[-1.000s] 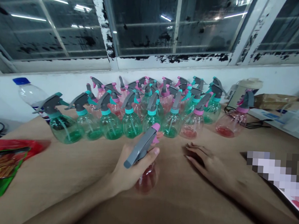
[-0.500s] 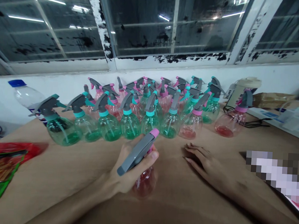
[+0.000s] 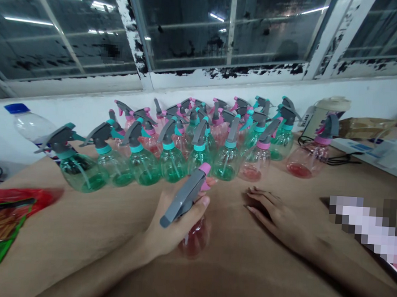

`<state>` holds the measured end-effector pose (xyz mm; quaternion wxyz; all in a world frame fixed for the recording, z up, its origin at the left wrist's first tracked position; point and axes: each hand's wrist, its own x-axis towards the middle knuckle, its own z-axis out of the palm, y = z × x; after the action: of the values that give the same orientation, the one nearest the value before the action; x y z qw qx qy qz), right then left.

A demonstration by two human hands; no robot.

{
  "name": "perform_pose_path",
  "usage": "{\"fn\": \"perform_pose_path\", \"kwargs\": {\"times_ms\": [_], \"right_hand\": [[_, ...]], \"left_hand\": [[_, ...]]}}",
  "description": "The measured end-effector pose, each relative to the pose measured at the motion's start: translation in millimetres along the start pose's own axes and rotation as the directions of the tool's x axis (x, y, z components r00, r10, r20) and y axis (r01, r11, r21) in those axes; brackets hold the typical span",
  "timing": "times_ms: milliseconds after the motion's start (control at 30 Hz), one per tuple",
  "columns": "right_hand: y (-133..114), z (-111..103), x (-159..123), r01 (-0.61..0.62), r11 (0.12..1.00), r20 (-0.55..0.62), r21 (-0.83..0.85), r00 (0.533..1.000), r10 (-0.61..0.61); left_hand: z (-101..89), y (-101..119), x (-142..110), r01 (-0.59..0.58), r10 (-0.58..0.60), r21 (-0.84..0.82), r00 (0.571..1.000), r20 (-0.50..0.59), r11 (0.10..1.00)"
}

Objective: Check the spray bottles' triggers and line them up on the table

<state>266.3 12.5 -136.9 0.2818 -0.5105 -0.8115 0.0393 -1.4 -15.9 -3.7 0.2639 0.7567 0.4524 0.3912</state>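
1. Left hand (image 3: 166, 231) wraps the neck of the pink spray bottle (image 3: 196, 240), just below view centre, towards 6 o'clock.
2. Right hand (image 3: 277, 214), at the bottle's 3 o'clock, rests empty on the table (image 3: 235, 262), fingers loosely spread.
3. The bottle looks light, smooth and thin-walled, likely slippery if wet; the neck seems the firmest hold, clear of the trigger.

The spray bottle (image 3: 195, 238) is pinkish-red, its head grey with a pink nozzle (image 3: 205, 168).
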Motion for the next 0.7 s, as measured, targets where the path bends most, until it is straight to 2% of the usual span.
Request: {"fn": "perform_pose_path", "kwargs": {"times_ms": [300,533,700], "right_hand": [[1.6,-0.4,0.0,0.01,1.0,0.008,0.004,1.0,-0.01],[-0.1,-1.6,0.7,0.007,1.0,0.014,-0.001,1.0,-0.007],[-0.7,-0.3,-0.5,-0.01,1.0,0.007,-0.005,1.0,0.01]], "left_hand": [[-3.7,4.5,3.6,-0.015,0.015,-0.025,1.0,0.01,1.0],[-3.7,0.8,-0.6,-0.041,0.041,0.056,0.999,0.003,0.998],[-3.5,-2.0,2.0,0.006,-0.006,0.036,1.0,-0.016,0.999]]}}
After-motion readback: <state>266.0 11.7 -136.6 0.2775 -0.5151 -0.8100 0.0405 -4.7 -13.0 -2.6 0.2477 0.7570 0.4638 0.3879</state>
